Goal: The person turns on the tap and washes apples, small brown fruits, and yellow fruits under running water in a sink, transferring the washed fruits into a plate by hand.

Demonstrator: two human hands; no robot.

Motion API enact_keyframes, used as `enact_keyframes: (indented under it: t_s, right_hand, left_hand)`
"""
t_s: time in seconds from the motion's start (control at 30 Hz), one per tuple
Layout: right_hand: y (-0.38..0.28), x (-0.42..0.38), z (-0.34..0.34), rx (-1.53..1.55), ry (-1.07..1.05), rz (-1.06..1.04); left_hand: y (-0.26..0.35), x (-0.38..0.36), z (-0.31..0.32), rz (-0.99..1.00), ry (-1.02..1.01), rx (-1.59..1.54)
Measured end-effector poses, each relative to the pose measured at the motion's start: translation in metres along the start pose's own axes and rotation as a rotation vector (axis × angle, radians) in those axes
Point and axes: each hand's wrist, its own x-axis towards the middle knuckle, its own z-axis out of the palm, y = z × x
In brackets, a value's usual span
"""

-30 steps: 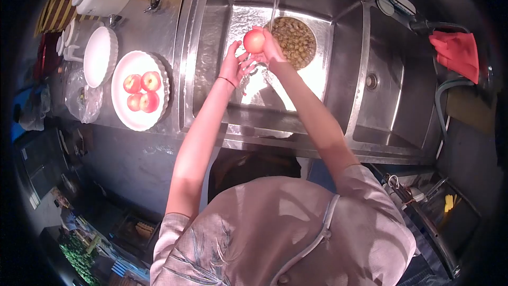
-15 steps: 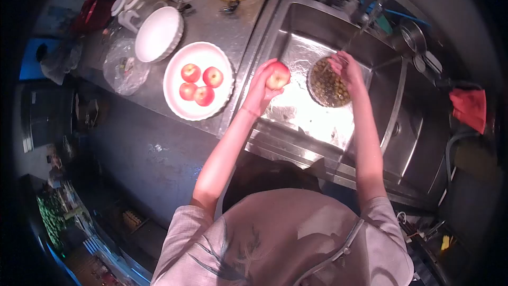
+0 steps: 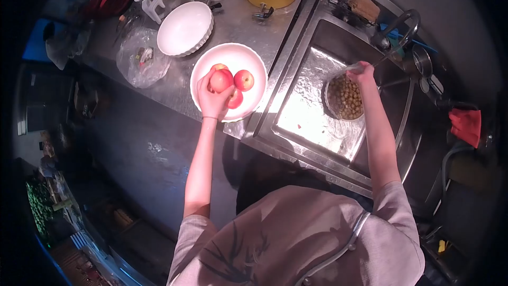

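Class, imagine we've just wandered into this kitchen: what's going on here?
A person's left hand holds a round red fruit in a white fluted dish, among other red fruits. The right hand is over the edge of a round container of small brownish pieces in the metal sink, near the tap. Whether it grips the container is unclear.

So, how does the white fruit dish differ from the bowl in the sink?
The fruit dish stands on the counter; the sink bowl sits in the basin. The fruit dish holds red fruit; the sink bowl, many small brownish pieces. The fruit dish looks wider than the sink bowl. Both are round and open-topped.
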Motion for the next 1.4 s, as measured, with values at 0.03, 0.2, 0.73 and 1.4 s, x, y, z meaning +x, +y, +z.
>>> enact_keyframes:
  t_s: [0.03,0.2,0.73,1.4]
  right_hand:
    - [0.000,0.005,0.004,0.032,-0.022,-0.073]
    - [-0.006,-0.002,0.012,-0.001,0.028,-0.116]
    - [-0.007,0.025,-0.155,-0.761,0.046,-0.468]
    - [0.068,0.053,-0.230,-1.528,0.151,-0.418]
  left_hand:
    - [0.002,0.008,0.003,-0.003,0.010,-0.010]
    - [0.006,0.034,0.024,0.020,0.062,0.107]
    - [-0.014,0.072,0.074,-0.142,-0.263,0.760]
    - [-0.060,-0.100,0.463,0.533,-1.128,0.969]
